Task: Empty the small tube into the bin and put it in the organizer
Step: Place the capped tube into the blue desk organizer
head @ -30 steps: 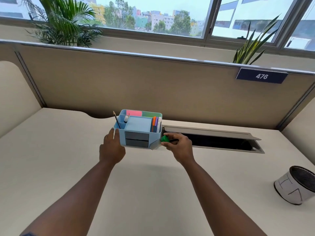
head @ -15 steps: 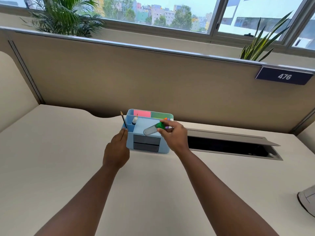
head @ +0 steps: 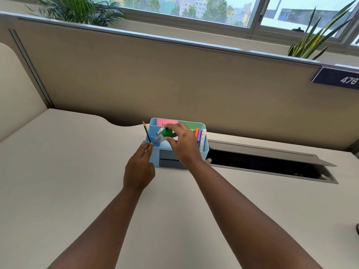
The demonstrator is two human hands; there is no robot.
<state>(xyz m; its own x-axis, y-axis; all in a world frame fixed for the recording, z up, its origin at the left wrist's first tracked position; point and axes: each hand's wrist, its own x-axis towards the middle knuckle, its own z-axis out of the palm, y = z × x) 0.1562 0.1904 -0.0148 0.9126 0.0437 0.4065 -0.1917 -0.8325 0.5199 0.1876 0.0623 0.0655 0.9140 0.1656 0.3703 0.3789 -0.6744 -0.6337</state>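
Observation:
A light blue desk organizer stands on the beige desk near the partition. My right hand hovers over its top and grips a small clear tube with a green cap, tilted with its clear end pointing down-left into the organizer's front left compartment. My left hand rests against the organizer's left side, fingers on its front left corner. A pencil sticks up from the left compartment just above that hand. The bin is out of sight except a dark sliver at the right edge.
Pink and green sticky notes and several markers fill the organizer's back and right compartments. An open cable tray with a raised lid lies in the desk to the right. The desk partition rises right behind the organizer.
My right hand carried the tube from the organizer's right front corner up and left over its top, to the front left compartment. My left hand stayed on the left side. The view shifted left.

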